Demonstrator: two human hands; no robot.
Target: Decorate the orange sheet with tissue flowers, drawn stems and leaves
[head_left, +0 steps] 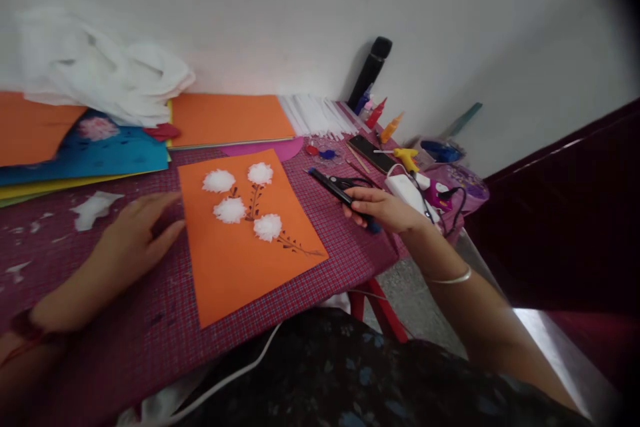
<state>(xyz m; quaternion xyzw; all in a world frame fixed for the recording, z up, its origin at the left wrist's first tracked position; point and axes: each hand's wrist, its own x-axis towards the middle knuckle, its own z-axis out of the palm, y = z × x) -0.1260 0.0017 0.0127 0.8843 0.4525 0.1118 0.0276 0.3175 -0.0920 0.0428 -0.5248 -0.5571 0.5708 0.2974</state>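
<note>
The right hand (381, 209) holds a dark marker (330, 185), one end jutting past the fingers. Black scissors (350, 181) lie just beyond those fingers. An orange sheet (240, 283) bearing four white flowers (268, 227) lies right of the left hand's (131, 233) fingertips, a white scrap (94, 210) left of them.

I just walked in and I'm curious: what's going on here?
A person's right hand holds a dark pen-like tool to the right of an orange sheet. Their left hand is open at the sheet's left edge. The sheet lies on the table, bearing four white flowers and dark stems.
</note>
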